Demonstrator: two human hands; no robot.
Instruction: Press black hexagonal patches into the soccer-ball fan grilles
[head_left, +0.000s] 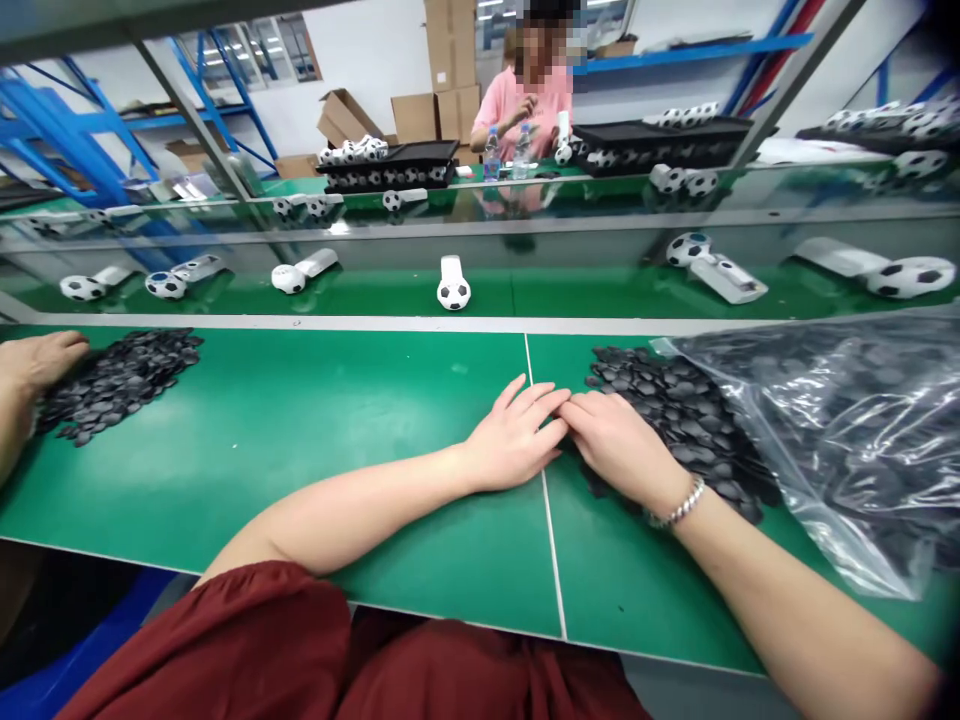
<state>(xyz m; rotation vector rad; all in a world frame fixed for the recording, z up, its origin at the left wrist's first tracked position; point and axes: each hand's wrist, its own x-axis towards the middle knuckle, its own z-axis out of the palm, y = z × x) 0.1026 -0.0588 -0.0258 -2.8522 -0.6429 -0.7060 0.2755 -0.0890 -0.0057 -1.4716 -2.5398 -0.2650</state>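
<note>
My left hand [517, 437] reaches across the green table, its fingers stretched out and slightly apart. Its fingertips meet those of my right hand [619, 445], whose fingers are bent and pressed together. Anything between the right fingertips is hidden. Beside and partly under my right hand spreads a pile of thin black pieces [686, 415]. Farther right, a clear plastic bag [847, 420] full of similar black pieces lies against the pile.
Another person's hand [45, 360] rests by a second black pile [124, 380] at the left. Beyond the table's ledge lie white devices with football-patterned heads, one straight ahead [453, 285]. A person in pink [499, 105] sits opposite, near bottles and black trays [394, 165].
</note>
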